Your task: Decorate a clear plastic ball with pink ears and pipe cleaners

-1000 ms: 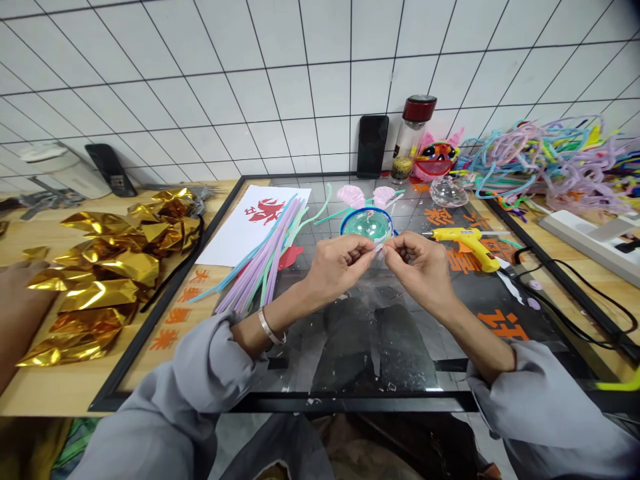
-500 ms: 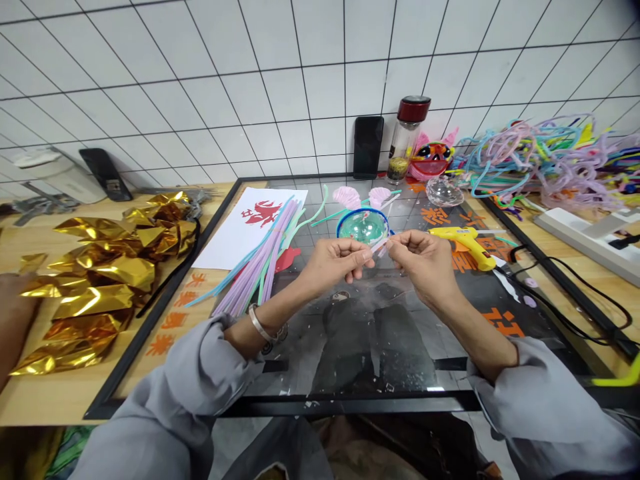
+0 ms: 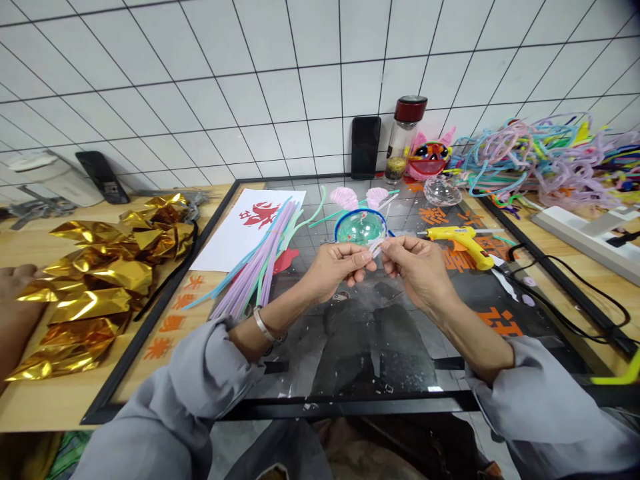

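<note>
Pale strip: held between the hands, above the tabletop glass and just on the near side of the blue-rimmed dome (image 3: 361, 228); the strip (image 3: 375, 248) is small, so a pinch from each side probably steadies it.
Left hand (image 3: 347, 267): fingers pinched on the strip's left part.
Right hand (image 3: 414, 268): thumb and fingertip closed on its other end.
Ear-shaped pieces (image 3: 344, 198): flat beyond the dome, apart from the working fingers.
Stem bundle (image 3: 270, 253): fanned left of the hands, seemingly for easy picking.
Glue gun (image 3: 457, 239): on its side to the right, likely within reach; its cable limits room there.
Black frame (image 3: 350, 408): near bar crosses below the forearms; speckled glass gives them room toward the body.
Table (image 3: 20, 407): gold foil (image 3: 120, 270) and another person's hand (image 3: 17, 283) bound the left.
</note>
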{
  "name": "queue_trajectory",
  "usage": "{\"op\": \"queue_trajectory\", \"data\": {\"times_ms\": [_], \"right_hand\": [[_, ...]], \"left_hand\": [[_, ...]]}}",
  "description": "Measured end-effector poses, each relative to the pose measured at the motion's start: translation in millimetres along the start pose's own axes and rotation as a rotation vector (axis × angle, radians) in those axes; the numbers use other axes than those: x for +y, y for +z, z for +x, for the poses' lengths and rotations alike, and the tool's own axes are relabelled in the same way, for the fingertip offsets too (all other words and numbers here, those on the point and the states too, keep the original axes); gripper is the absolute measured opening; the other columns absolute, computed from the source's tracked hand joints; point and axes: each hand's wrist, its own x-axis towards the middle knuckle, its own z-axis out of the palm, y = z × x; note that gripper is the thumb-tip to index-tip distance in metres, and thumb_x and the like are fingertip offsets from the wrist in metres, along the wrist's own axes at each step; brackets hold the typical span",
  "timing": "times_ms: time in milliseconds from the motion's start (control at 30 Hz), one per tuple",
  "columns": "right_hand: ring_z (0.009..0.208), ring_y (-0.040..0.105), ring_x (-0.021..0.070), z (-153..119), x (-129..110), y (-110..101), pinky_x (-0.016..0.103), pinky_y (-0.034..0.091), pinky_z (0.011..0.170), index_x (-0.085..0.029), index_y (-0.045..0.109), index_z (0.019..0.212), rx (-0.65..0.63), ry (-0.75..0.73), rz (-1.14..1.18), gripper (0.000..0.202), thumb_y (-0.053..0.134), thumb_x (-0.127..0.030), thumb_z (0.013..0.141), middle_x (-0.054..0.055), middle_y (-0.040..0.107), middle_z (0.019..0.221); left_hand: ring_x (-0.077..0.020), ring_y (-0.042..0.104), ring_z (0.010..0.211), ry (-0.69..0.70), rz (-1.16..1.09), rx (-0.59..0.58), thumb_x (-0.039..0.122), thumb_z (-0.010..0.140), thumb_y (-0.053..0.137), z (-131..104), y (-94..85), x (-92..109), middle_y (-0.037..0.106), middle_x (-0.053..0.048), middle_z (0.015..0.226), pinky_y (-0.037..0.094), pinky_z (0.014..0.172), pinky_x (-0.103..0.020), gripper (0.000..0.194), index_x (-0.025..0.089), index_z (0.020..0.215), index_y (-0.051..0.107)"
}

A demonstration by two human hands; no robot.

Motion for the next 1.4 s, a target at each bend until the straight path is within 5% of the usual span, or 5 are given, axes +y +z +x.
{"op": "queue_trajectory", "data": {"times_ms": [500,700,900,1133,1400], "right_hand": [[0.043,0.048,0.0073,-0.6,5.3,-2.2,0.021,0.036,0.042,-0.017,0.063,0.059,-0.040,-0.016,-0.058,0.023,0.077,-0.037,0.061,-0.003,0.057,0.050],[0.057,0.054,0.0104,3.0,2.6,-16.2,0.025,0.042,0.055,-0.018,0.071,0.077,-0.005,-0.395,-0.454,0.015,0.067,-0.032,0.075,0.001,0.067,0.070],[0.057,0.052,0.0123,0.8,0.9,-17.8,0.027,0.041,0.058,-0.020,0.067,0.069,-0.057,-0.684,-0.780,0.015,0.059,-0.024,0.080,0.001,0.063,0.065],[0.055,0.050,0.0112,0.7,-0.5,-19.0,0.026,0.036,0.057,-0.020,0.062,0.063,-0.091,-0.733,-0.883,0.015,0.056,-0.018,0.077,-0.001,0.057,0.060],[0.054,0.046,0.0099,-2.9,5.4,-11.8,0.025,0.036,0.054,-0.020,0.058,0.061,-0.022,-0.571,-0.606,0.013,0.058,-0.021,0.074,-0.003,0.054,0.059]], "left_hand": [[-0.0043,0.044,0.044,0.066,0.103,0.034,0.048,0.075,0.076,-1.1,0.3,-1.9,0.055,0.003,0.052,0.033,0.042,-0.017,0.038,0.014,0.065,0.064],[-0.0056,0.046,0.046,0.155,0.303,0.100,0.041,0.081,0.068,-6.1,-1.4,3.0,0.056,0.002,0.056,0.035,0.044,-0.018,0.031,0.015,0.065,0.063],[-0.0068,0.048,0.051,0.241,0.397,0.113,0.034,0.083,0.064,-9.9,2.0,3.3,0.060,0.000,0.063,0.037,0.049,-0.019,0.025,0.015,0.068,0.062],[-0.0091,0.048,0.059,0.328,0.491,0.123,0.030,0.084,0.060,-9.9,1.9,-1.4,0.056,0.002,0.062,0.037,0.055,-0.021,0.022,0.015,0.066,0.060],[-0.0070,0.043,0.052,0.319,0.375,0.118,0.027,0.080,0.058,-9.4,10.6,-5.2,0.051,0.005,0.057,0.034,0.052,-0.021,0.020,0.017,0.064,0.056]]}}
